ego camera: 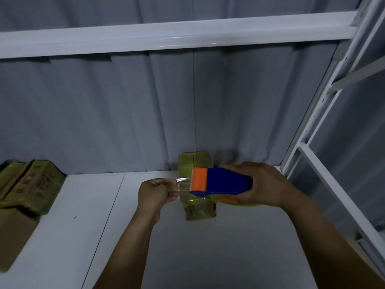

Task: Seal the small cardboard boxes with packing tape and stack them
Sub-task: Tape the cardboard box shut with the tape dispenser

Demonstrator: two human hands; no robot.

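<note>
The right hand is gripping the tape dispenser while the left hand is pinching its tape end, pulling a length over the small box to seal it.

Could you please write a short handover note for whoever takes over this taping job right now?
Left-hand grip: pinches the loose tape end drawn out from the dispenser.
Right-hand grip: holds the blue and orange tape dispenser just above the small box.
Things: the small box lies on the white shelf near the back wall. Other boxes are piled at the left edge.
Done: this box already looks glossy with tape.
Left: probably lay this strip, cut it, then stack the box on the pile.
</note>
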